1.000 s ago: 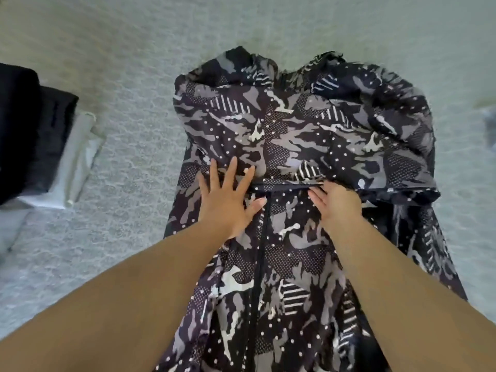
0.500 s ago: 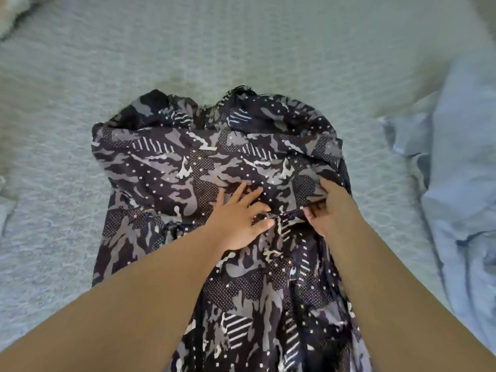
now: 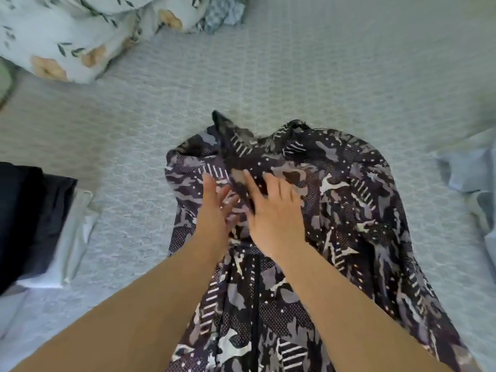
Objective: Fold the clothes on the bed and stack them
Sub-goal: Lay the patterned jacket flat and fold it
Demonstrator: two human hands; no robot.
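**Flattening the folded garment before the next fold**

The camouflage garment lies on the bed, filling the centre and lower right of the frame, its far part doubled back toward the person and its near end running off the bottom edge. The top layer is rumpled, with a dark ridge of cloth standing up at the far edge, upper centre.

To do this step well, I judge the hands should sweep outward from the middle to the side edges, pushing air and creases out, so that the folded layer lies flat with its edges lined up. That raised ridge needs pressing down, or the stack will sit lopsided. Slow, even pressure would help, since thin cloth like this probably slides and bunches.

The left hand lies on the garment left of centre, fingers straight and pointing up the frame, tips near the striped patch. The right hand lies flat just beside it, fingers spread and pressing the cloth near the dark ridge. Neither grip pinches anything; both look open and flat, though the fingers are motion-blurred. Both forearms reach in from the bottom of the frame.

A folded stack sits at the left edge. Pillows lie upper left, and pale blue cloth at the right edge.
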